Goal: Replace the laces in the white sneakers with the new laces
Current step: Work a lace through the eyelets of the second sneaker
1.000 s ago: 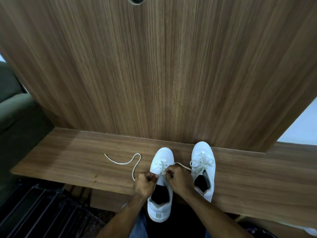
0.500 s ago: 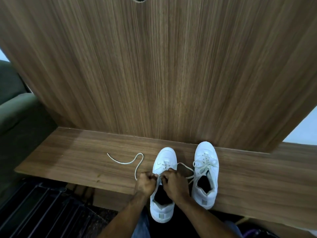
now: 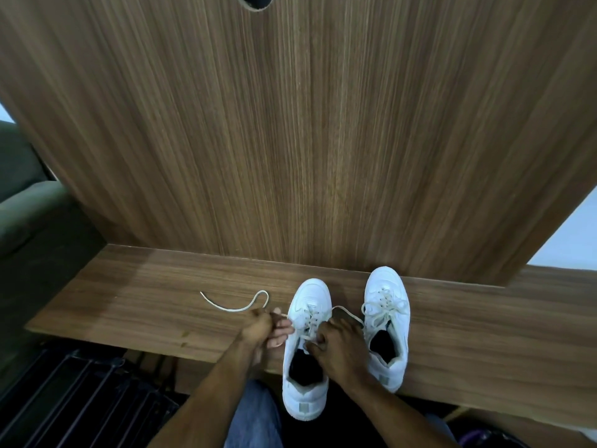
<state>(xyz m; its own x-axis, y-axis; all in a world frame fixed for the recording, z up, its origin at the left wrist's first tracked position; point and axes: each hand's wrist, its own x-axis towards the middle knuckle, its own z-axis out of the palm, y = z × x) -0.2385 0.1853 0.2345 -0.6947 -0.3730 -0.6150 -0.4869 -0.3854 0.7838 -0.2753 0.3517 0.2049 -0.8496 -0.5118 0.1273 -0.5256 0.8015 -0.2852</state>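
Observation:
Two white sneakers stand side by side on a wooden shelf (image 3: 468,328), toes toward the back panel. The left sneaker (image 3: 307,350) is partly laced. The right sneaker (image 3: 387,321) is laced, its ends loosely tied. My left hand (image 3: 265,328) sits just left of the left sneaker and pinches one end of that shoe's lace; the end (image 3: 232,305) curls away over the shelf. My right hand (image 3: 336,344) rests on the left sneaker's tongue, fingers curled round the lace at the eyelets. The other lace end (image 3: 347,313) runs over that hand toward the right sneaker.
A tall wooden back panel (image 3: 307,140) rises straight behind the shelf. A grey-green sofa (image 3: 26,215) stands at the left. Below the shelf at the lower left lies a black metal rack (image 3: 74,402). My knees in blue jeans (image 3: 252,418) are under the shelf edge.
My left hand has moved left away from the sneaker, drawing the lace end out sideways. My right hand has slid down onto the tongue.

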